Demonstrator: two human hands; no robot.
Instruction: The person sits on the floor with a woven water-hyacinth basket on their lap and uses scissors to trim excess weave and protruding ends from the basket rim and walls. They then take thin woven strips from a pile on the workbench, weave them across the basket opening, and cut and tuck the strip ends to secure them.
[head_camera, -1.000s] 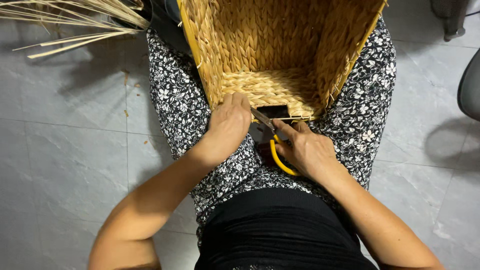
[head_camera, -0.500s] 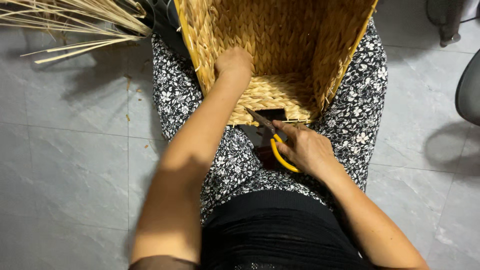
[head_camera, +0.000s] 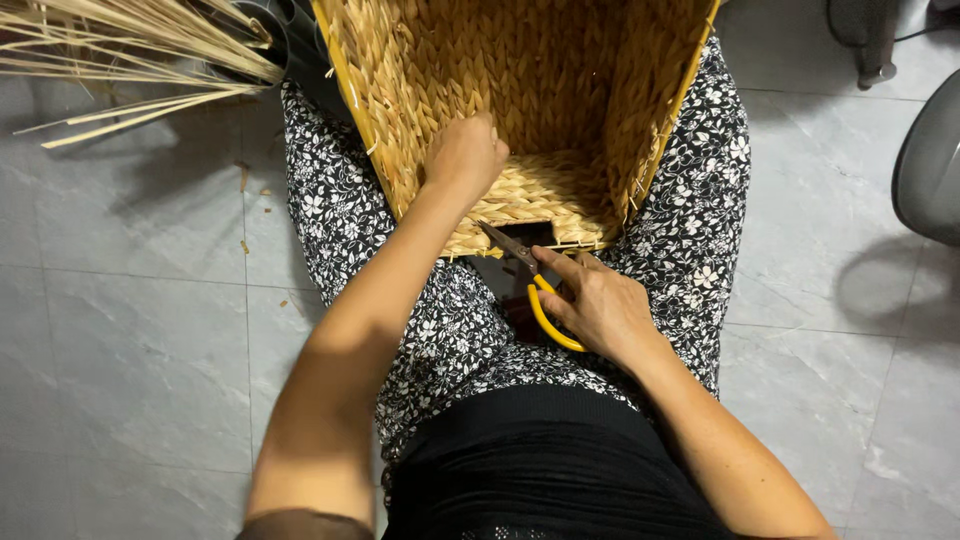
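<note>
Head view is showing me a woven straw basket (head_camera: 520, 110) lying tipped across my lap, its mouth turned toward me. I am judging the weave as nearly whole: walls and bottom are looking tight and even, while a few stray fibre ends are sticking out along the near rim and side edges, so trimming seems to be what is left. My left hand (head_camera: 465, 158) is reaching inside, fingers curled closed and pressing on the inner wall near the bottom. My right hand (head_camera: 598, 305) is gripping yellow-handled scissors (head_camera: 530, 285), their blades pointing at the near rim, just short of it, beside a dark gap there. Patterned trousers (head_camera: 690, 230) are carrying the basket. A bundle of dry straw (head_camera: 130, 50) is lying well apart on the grey tiled floor (head_camera: 130, 340).
</note>
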